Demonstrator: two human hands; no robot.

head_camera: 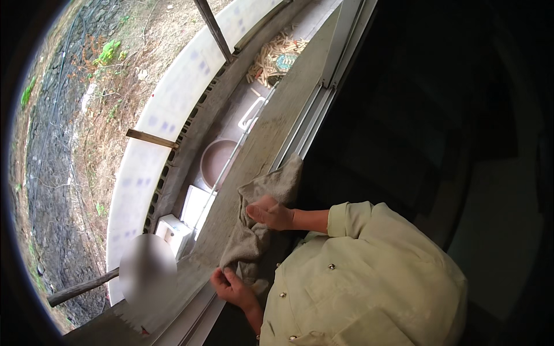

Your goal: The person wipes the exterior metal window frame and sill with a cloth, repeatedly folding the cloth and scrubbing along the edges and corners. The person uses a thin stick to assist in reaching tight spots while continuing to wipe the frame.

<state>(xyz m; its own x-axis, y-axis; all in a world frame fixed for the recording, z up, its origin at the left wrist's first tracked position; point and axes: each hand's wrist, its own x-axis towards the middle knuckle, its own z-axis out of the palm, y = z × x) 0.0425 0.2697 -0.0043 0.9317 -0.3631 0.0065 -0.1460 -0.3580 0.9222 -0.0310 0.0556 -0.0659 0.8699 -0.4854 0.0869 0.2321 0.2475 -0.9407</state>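
A grey-brown cloth (277, 186), apparently a towel, lies bunched along the window sill and over the sliding-window track. My right hand (273, 213) is closed on its middle, slightly blurred. Lower down, my left hand (233, 286) has its thumb and fingers drawn together at the cloth's near end. The aluminium window track (303, 125) runs out from under the cloth on both sides. Beyond the cloth is the worn sill (277, 125), with stained, rough patches.
Outside, a metal rod (229, 162) runs along the sill. Below are a round brown basin (216, 162), a white box (173, 233), a white frame (251, 114) and a heap of pale sticks (268, 56). A white curved ledge (143, 125) with wooden poles stands beyond. A sliding-window frame (339, 47) rises at the top.
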